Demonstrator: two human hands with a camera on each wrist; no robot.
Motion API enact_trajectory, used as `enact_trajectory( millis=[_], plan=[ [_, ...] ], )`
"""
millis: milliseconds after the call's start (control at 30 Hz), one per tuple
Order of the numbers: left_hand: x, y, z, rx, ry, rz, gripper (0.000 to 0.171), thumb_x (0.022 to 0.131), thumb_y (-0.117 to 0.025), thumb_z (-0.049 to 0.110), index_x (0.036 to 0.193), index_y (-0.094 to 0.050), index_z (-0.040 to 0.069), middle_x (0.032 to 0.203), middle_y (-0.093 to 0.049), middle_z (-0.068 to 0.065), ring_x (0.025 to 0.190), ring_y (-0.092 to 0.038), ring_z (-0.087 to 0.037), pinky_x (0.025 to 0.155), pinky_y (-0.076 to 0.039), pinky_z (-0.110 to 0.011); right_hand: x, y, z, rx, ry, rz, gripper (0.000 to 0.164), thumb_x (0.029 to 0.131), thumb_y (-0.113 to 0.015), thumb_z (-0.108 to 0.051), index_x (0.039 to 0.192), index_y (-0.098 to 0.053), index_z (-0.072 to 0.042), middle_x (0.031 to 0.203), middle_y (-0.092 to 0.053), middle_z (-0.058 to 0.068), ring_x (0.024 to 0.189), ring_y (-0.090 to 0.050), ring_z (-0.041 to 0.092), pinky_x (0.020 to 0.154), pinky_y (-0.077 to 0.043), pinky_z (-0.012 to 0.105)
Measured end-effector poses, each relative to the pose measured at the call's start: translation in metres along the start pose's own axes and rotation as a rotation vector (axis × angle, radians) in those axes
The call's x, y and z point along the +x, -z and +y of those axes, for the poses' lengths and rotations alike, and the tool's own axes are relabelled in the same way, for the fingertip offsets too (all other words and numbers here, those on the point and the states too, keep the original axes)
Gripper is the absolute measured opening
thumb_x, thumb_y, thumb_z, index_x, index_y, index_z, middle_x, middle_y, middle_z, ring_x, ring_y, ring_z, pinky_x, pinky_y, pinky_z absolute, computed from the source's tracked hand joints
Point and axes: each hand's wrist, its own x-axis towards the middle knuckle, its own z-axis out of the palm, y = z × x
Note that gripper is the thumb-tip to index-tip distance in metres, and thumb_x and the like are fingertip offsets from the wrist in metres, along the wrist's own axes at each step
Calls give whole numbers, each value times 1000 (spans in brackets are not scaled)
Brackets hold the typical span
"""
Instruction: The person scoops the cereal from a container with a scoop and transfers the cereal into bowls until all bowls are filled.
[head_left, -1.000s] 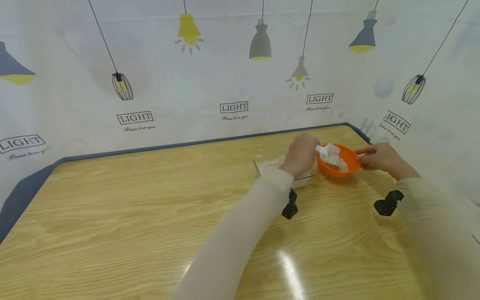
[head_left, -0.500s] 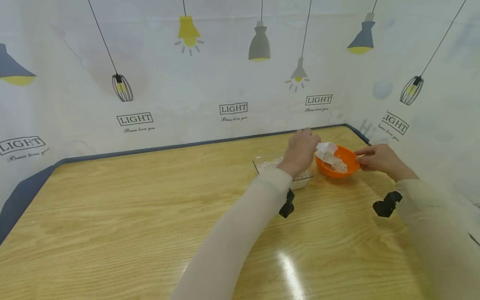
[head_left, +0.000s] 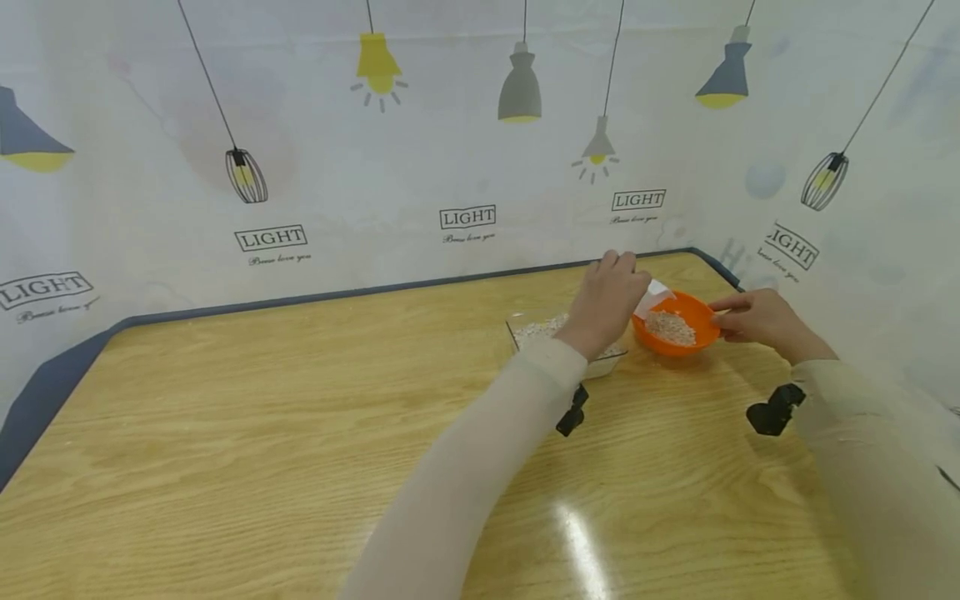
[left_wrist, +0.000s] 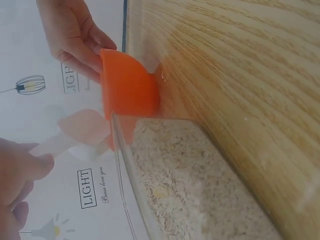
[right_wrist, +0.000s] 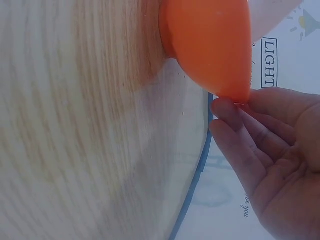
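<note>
In my left hand (head_left: pixel 606 302) I grip the handle of a white scoop (head_left: pixel 654 297), which tips over the near-left rim of an orange bowl (head_left: pixel 697 315). Oat flakes (head_left: pixel 670 329) lie heaped inside the bowl. My right hand (head_left: pixel 761 321) pinches the bowl's right rim between thumb and fingers, plain in the right wrist view, where the orange bowl (right_wrist: pixel 210 45) stands on the table. Left of the bowl is a clear rectangular container (head_left: pixel 600 367) of oats, partly hidden by my left hand. The left wrist view shows its oats (left_wrist: pixel 175 185) close up.
The wooden table (head_left: pixel 285 433) has a dark blue edge along the back. Behind it hangs a white backdrop (head_left: pixel 390 167) printed with lamps. A black wrist camera (head_left: pixel 573 412) sits under the left sleeve and another black camera (head_left: pixel 776 408) by the right.
The scoop has tilted further over the bowl as my left hand turned and rose slightly. The oats seen in the scoop's mouth now lie in the bowl. My right hand keeps its place.
</note>
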Motion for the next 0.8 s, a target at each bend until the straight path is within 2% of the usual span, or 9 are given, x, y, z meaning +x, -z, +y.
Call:
enact_trajectory(
  millis=[200,300,367,467,567,667,800],
  plan=[
    [-1,4,-7,-66,3,33,28,94,-52,13,120,-61,20,107,-54,1,92,-46,-14,78,-43,-23,0,-1,-2,-6,0,-5,45,92,-55,-11,124,-44,18,100,-62,27,82,-66,27,72,-53,38],
    [-1,4,-13,-156,36,38,28,93,-54,14,120,-61,19,104,-56,1,88,-47,-13,75,-42,-21,0,-1,-3,-10,-4,-2,46,92,-55,-12,124,-44,18,96,-64,24,80,-66,26,71,-53,38],
    [-1,5,-18,-248,77,21,28,92,-57,17,120,-62,19,101,-57,2,85,-47,-12,72,-41,-19,0,0,-3,-13,-13,0,46,91,-56,-13,123,-45,18,93,-65,21,79,-66,24,71,-53,38],
    [-2,4,-26,-453,143,0,29,89,-60,19,118,-63,16,100,-59,2,85,-47,-12,76,-38,-19,-1,1,-4,-14,-31,-4,48,91,-56,-15,123,-44,19,90,-66,18,78,-67,24,70,-53,38],
    [-6,3,-35,-646,189,-3,28,88,-61,18,115,-64,12,104,-61,0,91,-50,-12,82,-37,-18,-3,2,-5,-29,-56,4,51,90,-57,-17,123,-43,19,89,-67,19,79,-66,26,71,-53,39],
    [-11,2,-43,-812,219,2,27,89,-59,15,115,-64,7,111,-61,-4,100,-53,-14,84,-41,-18,-5,2,-8,-79,-72,50,51,89,-58,-20,121,-46,18,92,-66,23,83,-65,31,71,-53,41],
    [-17,3,-52,-927,269,-5,27,91,-56,15,116,-62,6,115,-60,-7,102,-56,-16,79,-45,-19,-9,2,-20,-169,-54,111,50,90,-57,-23,119,-49,16,105,-59,31,87,-63,36,71,-52,44]
  ],
)
